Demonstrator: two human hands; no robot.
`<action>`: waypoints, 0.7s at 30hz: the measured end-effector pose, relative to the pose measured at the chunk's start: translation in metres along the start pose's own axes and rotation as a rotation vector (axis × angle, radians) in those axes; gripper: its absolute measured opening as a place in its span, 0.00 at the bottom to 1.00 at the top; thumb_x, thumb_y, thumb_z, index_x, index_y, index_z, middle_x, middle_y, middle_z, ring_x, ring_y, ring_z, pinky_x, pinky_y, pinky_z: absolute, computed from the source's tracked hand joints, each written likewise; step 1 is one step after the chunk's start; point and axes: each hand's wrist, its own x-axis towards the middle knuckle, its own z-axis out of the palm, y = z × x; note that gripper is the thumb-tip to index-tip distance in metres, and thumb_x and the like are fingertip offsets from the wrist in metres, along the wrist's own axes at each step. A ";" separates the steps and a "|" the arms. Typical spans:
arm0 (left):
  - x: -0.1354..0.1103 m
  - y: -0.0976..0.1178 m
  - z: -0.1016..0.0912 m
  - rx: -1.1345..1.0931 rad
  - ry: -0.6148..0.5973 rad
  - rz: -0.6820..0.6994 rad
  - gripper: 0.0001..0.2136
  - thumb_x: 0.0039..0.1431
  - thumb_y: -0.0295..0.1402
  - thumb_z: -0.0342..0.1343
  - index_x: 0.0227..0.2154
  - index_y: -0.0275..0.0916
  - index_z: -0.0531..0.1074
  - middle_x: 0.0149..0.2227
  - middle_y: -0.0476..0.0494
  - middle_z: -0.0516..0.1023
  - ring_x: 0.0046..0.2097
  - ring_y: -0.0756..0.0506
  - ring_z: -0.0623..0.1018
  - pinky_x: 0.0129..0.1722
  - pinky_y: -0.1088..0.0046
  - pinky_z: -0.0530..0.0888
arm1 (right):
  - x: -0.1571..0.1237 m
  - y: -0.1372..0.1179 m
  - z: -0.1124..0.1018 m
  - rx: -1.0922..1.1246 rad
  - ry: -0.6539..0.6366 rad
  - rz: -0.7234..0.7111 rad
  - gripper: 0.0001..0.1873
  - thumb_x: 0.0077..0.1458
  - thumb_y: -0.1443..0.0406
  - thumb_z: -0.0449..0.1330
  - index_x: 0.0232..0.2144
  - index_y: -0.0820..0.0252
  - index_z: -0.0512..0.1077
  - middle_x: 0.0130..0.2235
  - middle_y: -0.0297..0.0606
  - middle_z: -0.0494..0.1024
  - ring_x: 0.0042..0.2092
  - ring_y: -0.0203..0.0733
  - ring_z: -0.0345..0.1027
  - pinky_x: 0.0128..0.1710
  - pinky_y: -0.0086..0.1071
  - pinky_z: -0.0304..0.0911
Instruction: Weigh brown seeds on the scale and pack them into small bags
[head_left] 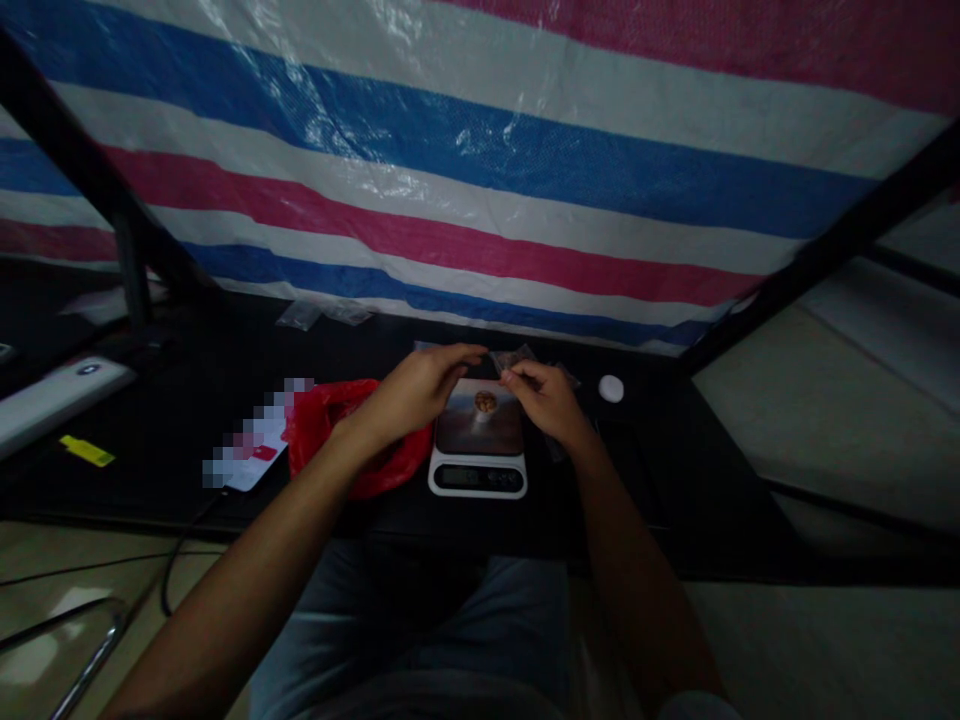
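Note:
A kitchen scale [471, 442] with a metal top and a white front stands on the black table. On its plate is a small white cup [484, 416] filled with brown pieces that look like nuts or beans [486, 401]. My right hand [551, 400], over the scale's right edge, pinches a small clear plastic bag [514, 356]. From the left, my left hand [427, 385] reaches above the plate's far edge, its fingers stretched toward the bag and apparently holding nothing. Under my left forearm lies an open red plastic bag [390, 470], partly hidden.
Right of my right hand lies a round white lid [611, 388]. Clear bags [300, 315] lie at the back. A blurred-out card or phone [255, 450], a yellow tag [88, 451] and a long white device [60, 400] are on the left. A striped sheet [480, 180] hangs behind the table.

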 end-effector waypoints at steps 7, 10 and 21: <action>0.012 -0.070 -0.037 0.164 -0.033 -0.180 0.29 0.55 0.34 0.62 0.60 0.32 0.69 0.62 0.29 0.73 0.63 0.34 0.73 0.65 0.52 0.66 | 0.000 -0.001 -0.002 -0.030 0.011 -0.003 0.13 0.62 0.58 0.59 0.29 0.58 0.78 0.32 0.37 0.81 0.35 0.43 0.73 0.36 0.35 0.64; 0.016 -0.096 -0.035 0.138 -0.124 -0.244 0.36 0.50 0.37 0.67 0.63 0.32 0.67 0.65 0.26 0.69 0.65 0.32 0.70 0.65 0.51 0.66 | 0.000 -0.002 -0.002 -0.035 -0.001 0.000 0.14 0.61 0.58 0.58 0.29 0.58 0.77 0.31 0.38 0.81 0.34 0.43 0.72 0.35 0.35 0.63; 0.030 -0.105 -0.039 0.025 -0.055 -0.231 0.26 0.55 0.40 0.64 0.55 0.34 0.74 0.51 0.34 0.81 0.51 0.37 0.81 0.55 0.59 0.74 | 0.000 -0.004 -0.004 -0.005 -0.069 0.049 0.11 0.60 0.60 0.58 0.31 0.59 0.77 0.32 0.37 0.80 0.34 0.41 0.72 0.35 0.34 0.64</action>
